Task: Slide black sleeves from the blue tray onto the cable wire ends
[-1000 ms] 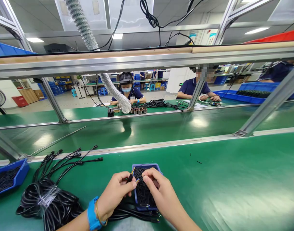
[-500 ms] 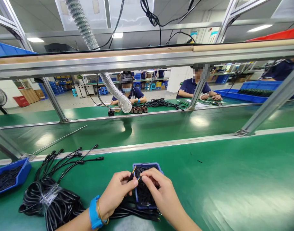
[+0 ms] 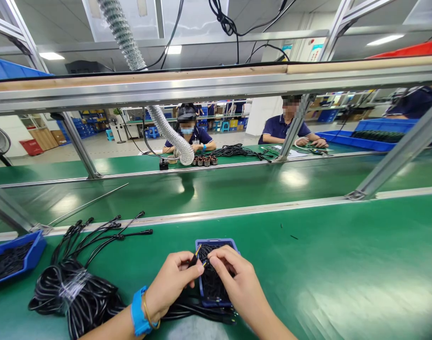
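My left hand [image 3: 178, 276], wearing a blue wrist strap, is closed on the end of a black cable [image 3: 193, 260]. Thin yellow and blue wires [image 3: 199, 250] stick out of that end. Close beside it, my right hand [image 3: 233, 271] pinches a short black tube [image 3: 206, 261] at the wire tips; the fingers partly cover it. Below both hands is a small blue bin [image 3: 218, 241] of short black tubes [image 3: 211, 283]. More black cables [image 3: 198, 310] lie in front of the bin, partly behind my left wrist.
A tied bundle of black cables [image 3: 76, 295] lies at left, near another blue bin [image 3: 35, 252]. Small black scraps [image 3: 294, 237] lie on the green bench [image 3: 329, 264]. Metal posts [image 3: 396, 151] and a rail stand ahead. Two co-workers [image 3: 198, 134] sit beyond, near a flexible duct [image 3: 166, 127].
The hands stay almost in the same place, with the right fingertips shifted very slightly at the wires. The camera view has moved a little.
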`<state>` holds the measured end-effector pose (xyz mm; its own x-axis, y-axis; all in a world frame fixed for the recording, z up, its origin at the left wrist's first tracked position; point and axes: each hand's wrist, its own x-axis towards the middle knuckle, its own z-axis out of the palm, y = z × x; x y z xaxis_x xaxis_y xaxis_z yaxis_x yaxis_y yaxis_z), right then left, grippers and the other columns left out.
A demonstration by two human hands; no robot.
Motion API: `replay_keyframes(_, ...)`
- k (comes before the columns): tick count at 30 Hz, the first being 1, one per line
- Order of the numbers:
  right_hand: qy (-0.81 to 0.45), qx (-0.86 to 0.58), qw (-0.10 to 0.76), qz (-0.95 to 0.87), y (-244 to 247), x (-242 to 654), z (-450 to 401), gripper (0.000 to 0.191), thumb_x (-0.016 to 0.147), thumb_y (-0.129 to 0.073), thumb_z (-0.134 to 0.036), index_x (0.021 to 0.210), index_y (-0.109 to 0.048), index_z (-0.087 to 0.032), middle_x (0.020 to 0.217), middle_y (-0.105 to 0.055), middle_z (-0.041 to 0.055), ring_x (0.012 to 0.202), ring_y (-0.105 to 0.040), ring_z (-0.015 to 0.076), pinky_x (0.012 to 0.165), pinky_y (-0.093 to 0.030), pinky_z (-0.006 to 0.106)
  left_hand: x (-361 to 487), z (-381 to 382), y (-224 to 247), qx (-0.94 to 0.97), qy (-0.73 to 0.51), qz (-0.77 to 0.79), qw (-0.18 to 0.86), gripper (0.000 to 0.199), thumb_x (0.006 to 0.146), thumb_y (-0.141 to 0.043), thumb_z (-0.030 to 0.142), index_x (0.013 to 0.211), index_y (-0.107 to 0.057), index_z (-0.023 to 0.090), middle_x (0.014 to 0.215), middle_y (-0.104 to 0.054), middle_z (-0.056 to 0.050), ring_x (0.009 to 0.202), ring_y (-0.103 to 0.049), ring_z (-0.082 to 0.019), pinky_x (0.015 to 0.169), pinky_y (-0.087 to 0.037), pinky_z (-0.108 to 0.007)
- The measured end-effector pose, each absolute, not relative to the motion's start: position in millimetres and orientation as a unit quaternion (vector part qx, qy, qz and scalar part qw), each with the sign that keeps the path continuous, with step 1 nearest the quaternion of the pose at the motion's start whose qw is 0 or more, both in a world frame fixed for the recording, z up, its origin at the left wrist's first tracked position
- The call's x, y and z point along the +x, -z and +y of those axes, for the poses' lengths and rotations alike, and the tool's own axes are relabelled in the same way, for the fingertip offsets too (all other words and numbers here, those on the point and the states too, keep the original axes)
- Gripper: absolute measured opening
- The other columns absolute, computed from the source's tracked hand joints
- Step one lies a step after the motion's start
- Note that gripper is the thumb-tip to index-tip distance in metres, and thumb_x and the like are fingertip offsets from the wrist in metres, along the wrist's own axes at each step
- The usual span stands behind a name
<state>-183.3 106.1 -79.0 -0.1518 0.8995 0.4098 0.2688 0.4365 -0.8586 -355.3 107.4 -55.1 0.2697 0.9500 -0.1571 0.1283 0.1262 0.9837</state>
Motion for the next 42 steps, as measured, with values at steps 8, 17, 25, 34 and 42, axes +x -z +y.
replay_keyframes(8,-0.249,-0.446,0.437,-0.74,78.6,-182.7,106.4,0.026,0.097,-0.047,-0.03,0.078,-0.061,-0.02,0.073,-0.059,0.0007,0.064,-0.055,0.0145,0.058,-0.043,0.025,-353.8,107.6,57.2,0.542,-0.366,0.477,0.586,0.036,0.068,-0.073,0.047,0.066,-0.059,0.014,0.06,-0.046,0.004,0.054,-0.041,-0.009,0.053,-0.034,-0.023)
replay_keyframes(17,-0.231,-0.361,0.48,-0.766,74.1,-169.5,115.4,0.022,0.095,-0.048,-0.019,0.103,-0.069,-0.022,0.093,-0.068,0.0065,0.088,-0.063,0.0189,0.078,-0.052,0.031,-354.9,107.6,57.8,0.541,-0.365,0.487,0.58,0.026,0.072,-0.068,0.039,0.074,-0.061,0.014,0.06,-0.048,0.005,0.051,-0.043,-0.008,0.05,-0.028,-0.022)
replay_keyframes(25,-0.376,-0.394,0.542,-0.64,73.2,-178.4,109.6,0.011,0.088,-0.061,-0.027,0.091,-0.072,-0.024,0.087,-0.07,0.0019,0.06,-0.061,0.0116,0.053,-0.052,0.02,-351.1,105.7,51.2,0.549,-0.352,0.474,0.591,0.024,0.069,-0.068,0.037,0.065,-0.058,0.015,0.058,-0.044,0.006,0.051,-0.039,-0.008,0.05,-0.03,-0.022)
replay_keyframes(34,-0.325,-0.382,0.571,-0.65,75.3,-184.5,105.6,0.01,0.087,-0.063,-0.02,0.088,-0.072,-0.025,0.086,-0.072,0.0008,0.077,-0.067,0.0143,0.067,-0.053,0.021,-351.4,104.8,50.9,0.55,-0.352,0.47,0.594,0.026,0.068,-0.069,0.038,0.065,-0.058,0.015,0.058,-0.044,0.005,0.052,-0.038,-0.008,0.05,-0.032,-0.022)
replay_keyframes(42,-0.272,-0.37,0.532,-0.712,79.3,-182.0,109.4,0.013,0.091,-0.058,-0.02,0.092,-0.071,-0.023,0.091,-0.072,0.0023,0.084,-0.067,0.0156,0.08,-0.053,0.026,-351.7,106.1,52.4,0.551,-0.368,0.469,0.584,0.025,0.07,-0.068,0.037,0.075,-0.062,0.014,0.063,-0.047,0.004,0.054,-0.04,-0.009,0.051,-0.035,-0.022)
